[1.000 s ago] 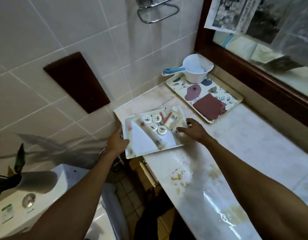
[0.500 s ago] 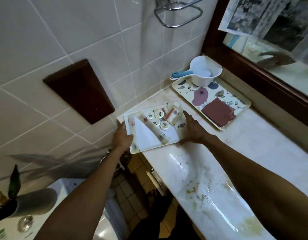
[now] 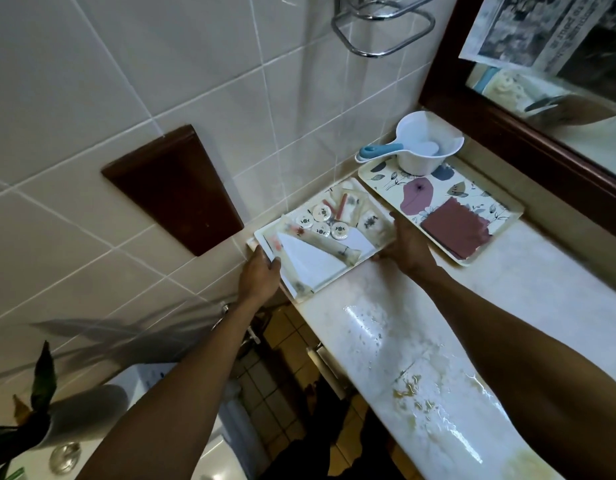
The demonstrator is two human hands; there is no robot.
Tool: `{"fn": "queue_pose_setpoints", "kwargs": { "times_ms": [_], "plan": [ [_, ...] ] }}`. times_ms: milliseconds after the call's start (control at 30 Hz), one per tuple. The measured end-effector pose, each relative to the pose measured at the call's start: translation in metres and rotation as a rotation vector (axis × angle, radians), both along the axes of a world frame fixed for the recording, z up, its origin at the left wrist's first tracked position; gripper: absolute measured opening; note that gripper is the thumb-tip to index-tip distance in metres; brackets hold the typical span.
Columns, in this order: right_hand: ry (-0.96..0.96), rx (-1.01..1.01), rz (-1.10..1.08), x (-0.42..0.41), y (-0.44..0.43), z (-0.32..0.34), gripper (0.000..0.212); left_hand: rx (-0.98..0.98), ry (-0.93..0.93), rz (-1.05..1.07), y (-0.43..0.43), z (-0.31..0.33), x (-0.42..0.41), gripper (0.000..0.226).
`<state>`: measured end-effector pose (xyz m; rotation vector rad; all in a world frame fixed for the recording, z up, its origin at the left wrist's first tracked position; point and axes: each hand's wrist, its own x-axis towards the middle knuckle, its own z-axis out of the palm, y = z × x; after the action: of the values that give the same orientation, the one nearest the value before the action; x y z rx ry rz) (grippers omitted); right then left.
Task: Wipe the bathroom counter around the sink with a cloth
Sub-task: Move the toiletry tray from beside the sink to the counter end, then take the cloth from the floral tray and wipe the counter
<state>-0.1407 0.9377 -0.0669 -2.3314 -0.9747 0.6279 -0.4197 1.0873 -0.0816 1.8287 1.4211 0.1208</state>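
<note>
Marble counter point(image 3: 396, 327): wet sheen and yellowish smears near the front edge; not yet wiped clean.
Toiletry tray point(image 3: 334, 275): at the far corner against the tiled wall.
Left hand point(image 3: 259, 273): clasping the tray's left end.
Right hand point(image 3: 408, 247): gripping its right end.
Cloth: possibly the maroon square point(image 3: 455, 228) on the floral tray point(image 3: 386, 174), untouched.
Sink: out of view.
Progress: early; clearing only, wiping still ahead.

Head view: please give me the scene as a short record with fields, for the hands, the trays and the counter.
left hand: grips near-left corner of white tray
right hand: holds tray's right edge
white tray contents: small toiletry packets, round lids
floral tray: beside it, toward the mirror, apart
on floral tray: white scoop, dark red cloth
counter: wet, yellowish stains near front
</note>
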Motion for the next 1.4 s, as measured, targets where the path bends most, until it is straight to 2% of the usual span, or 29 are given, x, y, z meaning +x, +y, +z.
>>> {"fn": "queue_pose_setpoints", "kwargs": {
  "times_ms": [100,233,333,433,567,700,967,1067,1200,1400],
  "plan": [
    [-0.03,0.007,-0.07,-0.004,0.0,0.002,0.108,0.143,0.098,0.011,0.004,0.006,0.002,0.046],
    [-0.204,-0.017,-0.105,-0.012,-0.007,0.009,0.082,0.261,0.174,0.066,0.001,0.023,0.016,0.043],
    [-0.25,-0.04,-0.104,-0.011,-0.014,0.008,0.078,0.37,0.097,0.014,-0.005,0.026,0.036,0.038],
    [-0.16,-0.009,-0.142,-0.002,-0.025,0.008,0.075,0.438,-0.033,-0.079,-0.017,0.031,0.067,0.029],
    [-0.178,0.063,-0.215,0.017,-0.068,0.017,0.055,0.416,-0.152,-0.27,-0.041,0.032,0.12,0.027],
    [-0.223,0.063,-0.395,0.048,-0.125,0.017,0.035,0.375,-0.268,-0.442,-0.075,0.032,0.186,0.027],
    [-0.167,-0.066,-0.543,0.123,-0.221,-0.012,0.039,0.3,-0.245,-0.676,-0.119,0.034,0.312,0.021],
    [-0.161,-0.142,-0.516,0.142,-0.238,-0.033,0.048,0.276,-0.143,-0.635,-0.12,0.025,0.346,0.028],
    [-0.28,-0.172,-0.476,0.137,-0.247,-0.054,0.059,0.25,-0.038,-0.543,-0.119,0.008,0.363,0.042],
    [-0.303,-0.156,-0.522,0.126,-0.245,-0.061,0.06,0.161,-0.188,-0.455,-0.126,0.022,0.375,0.032]
  ]
}}
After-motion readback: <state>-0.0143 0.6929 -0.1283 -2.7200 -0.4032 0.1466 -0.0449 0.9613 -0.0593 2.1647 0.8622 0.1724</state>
